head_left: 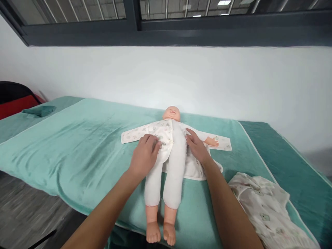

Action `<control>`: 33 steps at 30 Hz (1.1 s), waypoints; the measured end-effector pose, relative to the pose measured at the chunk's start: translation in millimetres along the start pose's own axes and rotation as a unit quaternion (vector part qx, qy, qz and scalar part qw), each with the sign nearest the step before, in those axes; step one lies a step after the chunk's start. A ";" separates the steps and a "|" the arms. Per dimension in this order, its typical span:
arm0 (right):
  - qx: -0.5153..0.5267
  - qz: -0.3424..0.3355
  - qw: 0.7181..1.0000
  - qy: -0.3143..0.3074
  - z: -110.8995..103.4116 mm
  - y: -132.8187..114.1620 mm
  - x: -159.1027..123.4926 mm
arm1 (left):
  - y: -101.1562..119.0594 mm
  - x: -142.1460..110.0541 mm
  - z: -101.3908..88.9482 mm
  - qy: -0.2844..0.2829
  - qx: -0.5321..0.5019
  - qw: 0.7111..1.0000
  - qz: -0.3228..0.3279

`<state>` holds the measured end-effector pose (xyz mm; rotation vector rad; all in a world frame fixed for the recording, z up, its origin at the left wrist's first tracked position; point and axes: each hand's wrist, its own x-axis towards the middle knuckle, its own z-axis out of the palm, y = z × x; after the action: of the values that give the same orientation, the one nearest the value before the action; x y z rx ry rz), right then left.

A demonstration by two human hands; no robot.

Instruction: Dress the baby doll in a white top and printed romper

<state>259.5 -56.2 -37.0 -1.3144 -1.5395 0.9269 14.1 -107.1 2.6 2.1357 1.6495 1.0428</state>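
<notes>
Head view — doll [176, 173] on green sheet [98, 121] — white wall [166, 76], window [207, 31].

Single head-worn view, facing forward and down.

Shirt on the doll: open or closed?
Open: one front panel lies over the doll's chest, the shirt's other side spread out beside it.

A baby doll [172, 113] on green bedding [88, 135] suggests a childcare training room.
</notes>
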 end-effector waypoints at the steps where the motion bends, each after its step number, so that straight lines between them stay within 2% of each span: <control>1: -0.001 0.000 1.000 0.002 0.1 0.4 0.1 | -1.5 -7.5 -3.0 -0.002 0.004 1.000 -0.021; 5: 0.002 -0.001 1.000 0.008 1.4 1.3 0.2 | -2.7 -31.0 -15.4 -0.044 -0.025 0.997 -0.059; 8: -0.004 0.007 1.000 0.014 1.7 -0.5 -1.1 | -0.9 -36.8 -20.0 -0.070 -0.054 0.993 -0.073; 11: -0.010 0.011 1.000 0.020 0.8 -2.6 -2.6 | -3.0 -36.1 -18.4 -0.054 -0.060 0.994 -0.075; 13: -0.012 0.010 1.000 0.023 0.2 -3.3 -3.1 | -5.9 -36.2 -14.2 -0.013 -0.053 0.998 -0.033; 15: -0.012 0.009 1.000 0.024 -0.1 -3.1 -3.0 | -7.3 -39.3 -9.2 0.016 -0.025 0.999 0.037; 18: -0.014 0.007 0.999 0.029 -0.2 -2.1 -2.2 | -3.0 -48.7 -3.0 -0.021 0.054 0.989 0.133; 21: -0.022 0.007 0.999 0.033 -0.2 -0.4 -1.5 | 5.7 -56.7 -0.4 -0.057 0.109 0.978 0.170; 29: -0.033 0.004 0.999 0.038 -0.7 0.1 -3.4 | 9.8 -56.2 3.1 -0.005 0.139 0.981 0.133; 31: -0.055 0.011 0.997 0.057 -2.6 0.0 -3.2 | 8.7 -59.1 3.7 -0.001 0.128 0.983 0.129; 33: -0.061 0.024 0.993 0.102 -7.4 1.5 -2.1 | 8.6 -63.8 4.0 0.005 0.123 0.985 0.122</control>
<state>267.1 -58.0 -36.2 -1.4913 -1.4292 0.7125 16.5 -167.6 -19.7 2.5488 1.6261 0.9539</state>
